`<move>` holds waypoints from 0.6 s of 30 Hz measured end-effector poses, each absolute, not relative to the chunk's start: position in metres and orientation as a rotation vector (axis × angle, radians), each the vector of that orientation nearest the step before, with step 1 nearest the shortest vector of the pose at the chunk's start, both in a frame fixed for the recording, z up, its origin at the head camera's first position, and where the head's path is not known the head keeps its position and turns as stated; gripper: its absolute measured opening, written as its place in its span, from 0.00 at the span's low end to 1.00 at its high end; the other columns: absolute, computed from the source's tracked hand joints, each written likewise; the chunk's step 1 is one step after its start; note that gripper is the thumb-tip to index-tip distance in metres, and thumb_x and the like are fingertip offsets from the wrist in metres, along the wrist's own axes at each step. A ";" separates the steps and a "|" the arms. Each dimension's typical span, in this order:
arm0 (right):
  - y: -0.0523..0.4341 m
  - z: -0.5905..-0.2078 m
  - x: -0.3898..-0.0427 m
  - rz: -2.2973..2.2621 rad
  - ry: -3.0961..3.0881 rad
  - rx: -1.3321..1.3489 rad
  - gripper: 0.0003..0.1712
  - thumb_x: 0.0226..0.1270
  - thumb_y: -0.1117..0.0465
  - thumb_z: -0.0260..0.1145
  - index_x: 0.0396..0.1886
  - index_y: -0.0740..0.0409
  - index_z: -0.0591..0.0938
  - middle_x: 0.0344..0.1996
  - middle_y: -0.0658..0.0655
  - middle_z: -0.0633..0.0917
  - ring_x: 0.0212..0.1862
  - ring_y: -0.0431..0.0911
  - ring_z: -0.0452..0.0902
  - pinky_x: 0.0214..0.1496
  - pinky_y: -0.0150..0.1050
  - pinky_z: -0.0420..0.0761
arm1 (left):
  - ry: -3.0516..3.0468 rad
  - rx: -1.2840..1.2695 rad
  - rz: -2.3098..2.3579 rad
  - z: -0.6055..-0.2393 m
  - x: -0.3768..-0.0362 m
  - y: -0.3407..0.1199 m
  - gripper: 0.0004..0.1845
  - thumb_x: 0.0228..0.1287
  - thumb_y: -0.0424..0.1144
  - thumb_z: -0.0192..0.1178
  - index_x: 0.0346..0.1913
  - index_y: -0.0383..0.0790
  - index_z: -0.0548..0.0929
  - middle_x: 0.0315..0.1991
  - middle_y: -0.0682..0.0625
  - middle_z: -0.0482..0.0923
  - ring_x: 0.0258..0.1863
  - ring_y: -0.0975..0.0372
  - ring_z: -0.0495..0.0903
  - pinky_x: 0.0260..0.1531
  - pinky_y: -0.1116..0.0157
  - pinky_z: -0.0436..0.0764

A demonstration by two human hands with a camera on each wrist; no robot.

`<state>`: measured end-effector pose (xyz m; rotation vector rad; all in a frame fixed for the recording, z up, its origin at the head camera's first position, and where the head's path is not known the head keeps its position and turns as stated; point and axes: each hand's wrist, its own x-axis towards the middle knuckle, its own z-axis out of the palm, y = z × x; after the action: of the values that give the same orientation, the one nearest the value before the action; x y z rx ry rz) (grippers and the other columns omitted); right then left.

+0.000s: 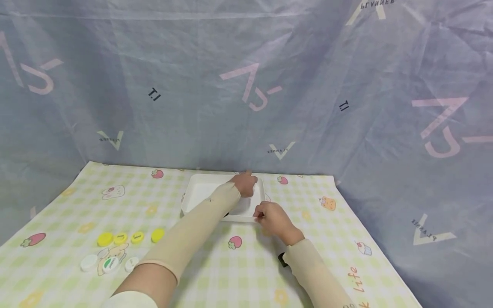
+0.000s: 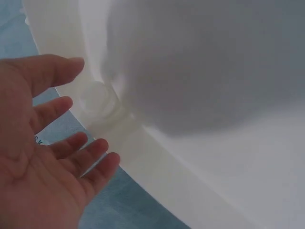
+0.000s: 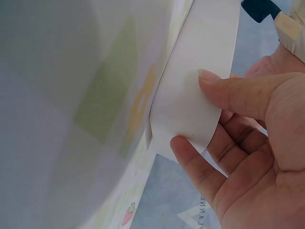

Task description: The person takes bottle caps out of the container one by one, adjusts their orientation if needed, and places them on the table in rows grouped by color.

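Note:
A white rectangular tray [image 1: 204, 190] lies on the checked tablecloth near the table's far edge. My left hand [image 1: 244, 184] reaches across it to its far right corner. In the left wrist view that hand [image 2: 47, 157] is spread and relaxed beside the tray's rounded corner [image 2: 102, 102], with a small gap and nothing in it. My right hand [image 1: 271, 218] is at the tray's near right corner. In the right wrist view its thumb [image 3: 238, 93] lies on the white corner wall [image 3: 200, 71] and the forefinger curls under the edge, pinching it.
Several yellow caps [image 1: 131, 237] and three white caps [image 1: 109, 263] lie in rows at the front left of the tablecloth [image 1: 327, 231]. A blue-grey printed sheet [image 1: 246, 85] hangs close behind the table. A small black band [image 1: 282, 259] sits at my right wrist.

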<state>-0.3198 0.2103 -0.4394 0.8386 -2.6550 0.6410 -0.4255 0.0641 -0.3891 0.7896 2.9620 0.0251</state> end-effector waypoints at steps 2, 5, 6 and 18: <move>0.210 -0.439 -0.321 0.635 -2.656 0.838 0.12 0.55 0.73 0.73 0.22 0.51 0.86 0.24 0.45 0.80 0.30 0.39 0.80 0.36 0.33 0.80 | 2.963 0.807 0.018 -0.390 -0.426 0.064 0.23 0.69 0.36 0.55 0.66 0.45 0.76 0.68 0.42 0.67 0.58 0.52 0.76 0.53 0.57 0.77; 0.210 -0.439 -0.321 0.630 -2.658 0.841 0.11 0.55 0.73 0.73 0.23 0.52 0.86 0.24 0.45 0.80 0.30 0.39 0.80 0.36 0.33 0.80 | 2.939 0.838 -0.005 -0.391 -0.428 0.065 0.21 0.70 0.35 0.54 0.64 0.45 0.78 0.65 0.43 0.72 0.51 0.56 0.78 0.46 0.61 0.76; 0.210 -0.439 -0.321 0.630 -2.659 0.843 0.11 0.55 0.73 0.73 0.23 0.52 0.86 0.24 0.45 0.80 0.30 0.39 0.80 0.36 0.33 0.80 | 2.928 0.849 -0.020 -0.392 -0.429 0.065 0.20 0.71 0.35 0.54 0.63 0.44 0.79 0.63 0.44 0.73 0.48 0.57 0.78 0.43 0.62 0.76; 0.210 -0.437 -0.319 0.644 -2.642 0.849 0.12 0.53 0.74 0.73 0.22 0.53 0.86 0.24 0.46 0.80 0.30 0.40 0.80 0.37 0.33 0.81 | 2.910 0.837 -0.034 -0.387 -0.423 0.075 0.12 0.70 0.33 0.52 0.51 0.42 0.82 0.68 0.40 0.69 0.33 0.59 0.72 0.35 0.64 0.70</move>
<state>-0.3193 0.2098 -0.4375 0.8486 -2.6424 0.6445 -0.4227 0.0755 -0.3865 0.8375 2.9105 -0.0336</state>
